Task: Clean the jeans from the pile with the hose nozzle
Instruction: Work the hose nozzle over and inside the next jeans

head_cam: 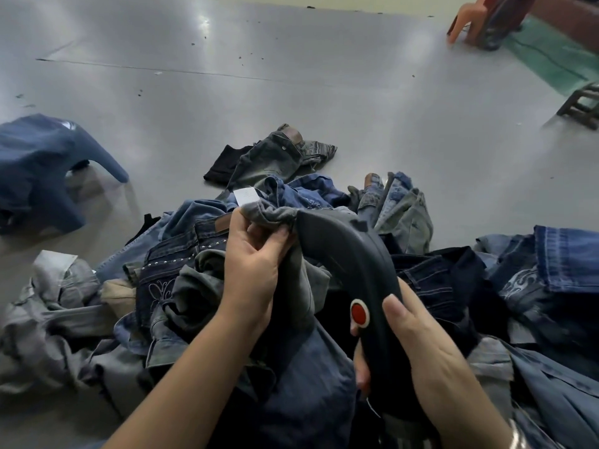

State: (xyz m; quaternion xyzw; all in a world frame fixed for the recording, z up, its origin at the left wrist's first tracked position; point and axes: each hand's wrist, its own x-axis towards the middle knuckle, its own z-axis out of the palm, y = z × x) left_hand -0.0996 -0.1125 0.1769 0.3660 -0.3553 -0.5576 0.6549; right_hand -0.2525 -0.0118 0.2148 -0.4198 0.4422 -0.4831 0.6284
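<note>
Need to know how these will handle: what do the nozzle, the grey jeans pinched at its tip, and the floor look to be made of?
Nozzle: likely hard moulded plastic, dark and matte, with a smooth curved shell and a glossy red button.
Grey jeans: soft woven denim, faded; it bunches in folds under the left hand.
Floor: smooth grey, probably sealed concrete or vinyl; it reflects light.

The dark curved plastic hose nozzle [353, 270] hides its mouth inside grey denim [269, 215], and its lower end runs off the frame's bottom edge.
</note>
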